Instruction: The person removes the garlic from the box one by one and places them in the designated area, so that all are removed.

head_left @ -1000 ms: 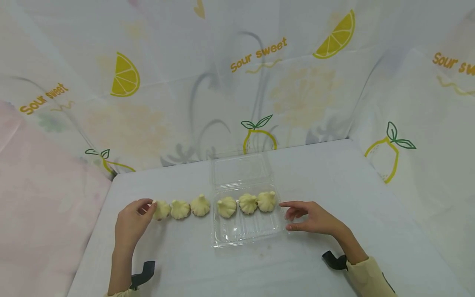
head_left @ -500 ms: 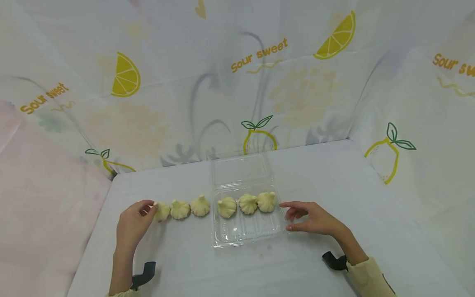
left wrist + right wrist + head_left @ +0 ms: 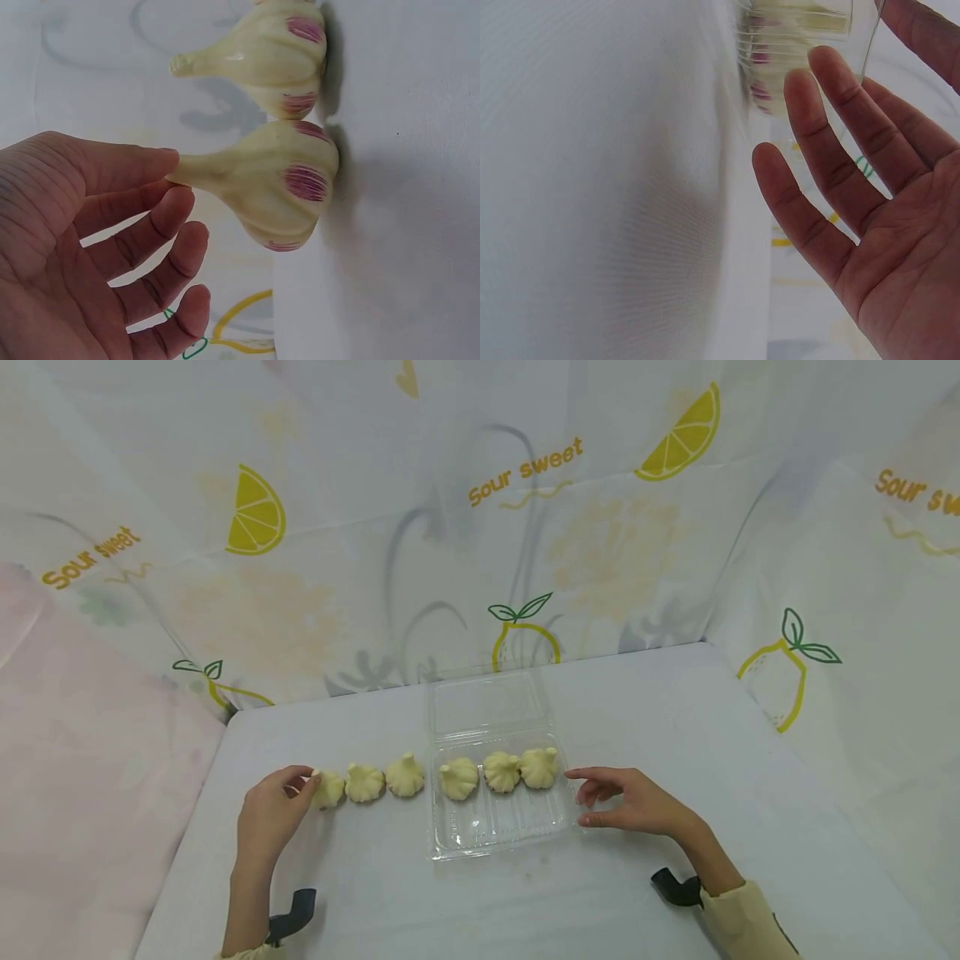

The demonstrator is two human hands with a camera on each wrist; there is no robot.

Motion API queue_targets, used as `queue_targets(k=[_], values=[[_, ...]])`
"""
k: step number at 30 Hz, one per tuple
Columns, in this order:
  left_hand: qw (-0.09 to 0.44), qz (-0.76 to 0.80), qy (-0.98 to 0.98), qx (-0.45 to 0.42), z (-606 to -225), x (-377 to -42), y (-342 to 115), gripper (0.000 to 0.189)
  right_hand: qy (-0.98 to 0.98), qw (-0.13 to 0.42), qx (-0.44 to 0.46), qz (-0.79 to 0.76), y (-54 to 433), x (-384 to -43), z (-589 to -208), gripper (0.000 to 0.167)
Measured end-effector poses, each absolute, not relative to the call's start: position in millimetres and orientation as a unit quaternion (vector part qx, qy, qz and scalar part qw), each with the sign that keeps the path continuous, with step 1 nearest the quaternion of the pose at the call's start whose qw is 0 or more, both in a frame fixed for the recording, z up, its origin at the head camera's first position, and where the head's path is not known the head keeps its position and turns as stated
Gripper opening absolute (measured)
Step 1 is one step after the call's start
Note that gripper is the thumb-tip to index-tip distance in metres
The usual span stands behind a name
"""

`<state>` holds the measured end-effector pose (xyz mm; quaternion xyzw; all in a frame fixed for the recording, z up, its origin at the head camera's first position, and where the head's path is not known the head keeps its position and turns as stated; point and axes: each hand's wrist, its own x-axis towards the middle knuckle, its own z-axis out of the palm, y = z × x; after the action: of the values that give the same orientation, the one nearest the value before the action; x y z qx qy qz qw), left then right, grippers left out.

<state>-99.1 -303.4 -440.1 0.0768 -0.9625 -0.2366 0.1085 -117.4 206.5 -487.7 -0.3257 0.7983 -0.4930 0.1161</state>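
Note:
My left hand point(image 3: 272, 814) pinches the stem of a garlic bulb point(image 3: 281, 184) between thumb and forefinger, while its other fingers spread loosely below. That bulb is cream with purple streaks and ends a row on the white cloth; a second bulb point(image 3: 364, 783) and a third bulb point(image 3: 405, 775) sit to its right. A clear plastic clamshell box point(image 3: 510, 831) lies with its lid laid back. Inside its back part are three more bulbs: left point(image 3: 458, 778), middle point(image 3: 501, 772) and right point(image 3: 538, 767). My right hand point(image 3: 630, 800), fingers relaxed and parted, has its fingertips right at the box's right rim.
The box's lid point(image 3: 487, 703) reaches toward the lemon-printed backdrop point(image 3: 420, 552) at the table's far edge. Black curved pieces show at the left wrist point(image 3: 292, 914) and the right wrist point(image 3: 677, 888). A pink cloth point(image 3: 75, 777) hangs on the left.
My left hand has shifted very slightly to the right, with the pinched garlic bulb barely moving along. The right hand, the box and the other bulbs stay as they were.

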Motion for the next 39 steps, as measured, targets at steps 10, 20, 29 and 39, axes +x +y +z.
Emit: queue_targets(k=[10, 20, 29, 39], values=[[0.112, -0.228, -0.964, 0.077, -435.3, -98.0, -301.4, 0.020, 0.796, 0.117, -0.328, -0.495, 206.9, -117.3, -486.3, 0.059], [0.142, -0.216, -0.964, 0.062, -432.4, -96.6, -297.1, 0.020, 0.794, 0.110, -0.335, -0.496, 207.7, -118.1, -486.5, 0.060], [0.149, -0.218, -0.963, 0.056, -426.1, -95.3, -287.7, 0.021, 0.793, 0.117, -0.331, -0.498, 207.6, -118.8, -485.9, 0.060], [0.174, -0.229, -0.957, 0.024, -426.3, -97.5, -274.6, 0.021, 0.801, 0.121, -0.326, -0.488, 206.5, -119.6, -485.6, 0.060]])
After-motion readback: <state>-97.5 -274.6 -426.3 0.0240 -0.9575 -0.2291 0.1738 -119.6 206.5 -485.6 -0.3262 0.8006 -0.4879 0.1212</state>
